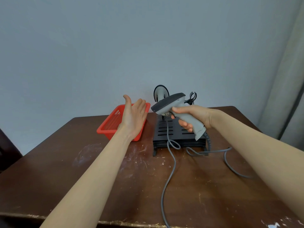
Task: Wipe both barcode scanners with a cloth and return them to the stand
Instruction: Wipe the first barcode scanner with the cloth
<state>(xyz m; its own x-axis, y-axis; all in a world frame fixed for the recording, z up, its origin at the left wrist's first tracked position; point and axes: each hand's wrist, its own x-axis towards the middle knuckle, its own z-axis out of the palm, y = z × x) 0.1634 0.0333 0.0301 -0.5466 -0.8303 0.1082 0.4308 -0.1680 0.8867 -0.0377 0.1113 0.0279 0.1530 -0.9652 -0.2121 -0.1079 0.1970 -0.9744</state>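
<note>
I see my right hand (192, 116) gripping the handle of one barcode scanner (171, 102). It is pale grey with a dark flat head, and I hold it just above the black slotted stand (165, 130). A second grey scanner (160, 93) stands upright at the back of the stand: two scanners, one stand. Two grey cables (174, 163) trail from the stand towards me. Left of the stand sits one red basket (107, 126). My left hand (134, 118) is raised by it, fingers relaxed, holding nothing.

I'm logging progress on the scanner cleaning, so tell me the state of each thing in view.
Held scanner: in the air above the stand.
Right hand: grips its handle.
Second scanner: seated on the stand.
Left hand: open, empty.
Red basket: on the table, contents partly hidden.
</note>
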